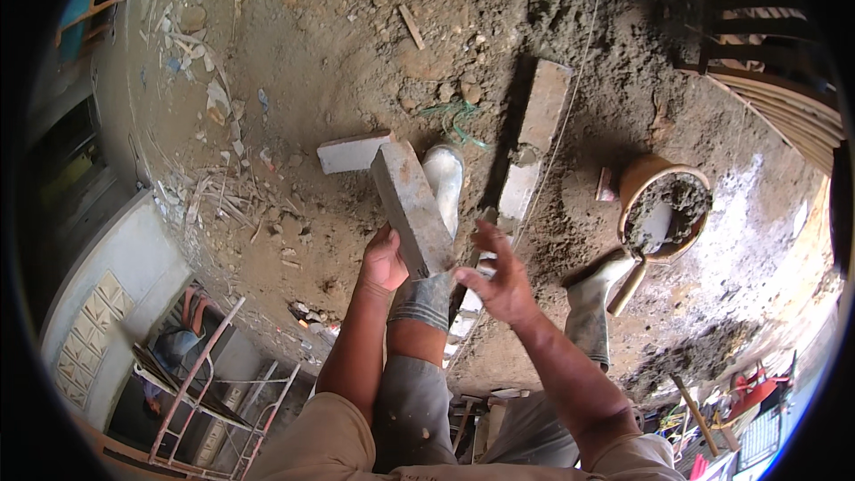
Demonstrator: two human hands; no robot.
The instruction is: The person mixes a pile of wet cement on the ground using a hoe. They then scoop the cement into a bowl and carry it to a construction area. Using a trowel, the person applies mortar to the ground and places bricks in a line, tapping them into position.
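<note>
My left hand [383, 258] grips a long grey concrete block [410, 205] along its left side, the block tilted over my left rubber boot [442, 178]. My right hand [494, 276] has its fingers apart beside the block's near end, the thumb close to or touching it; I cannot tell which. To the right, a row of laid blocks [549, 93] with mortar runs along a taut string [583, 53]. A pale brick [347, 153] lies behind the held block. A bucket of mortar [634, 191] stands by my right boot, a tool handle [628, 289] leaning at it.
Rubble and scraps [223, 196] cover the dirt at left. A metal scaffold frame [214, 343] and another person [183, 338] are at lower left. Dark slatted panels [748, 0] edge the upper right. Long-handled tools [695, 410] lie at lower right.
</note>
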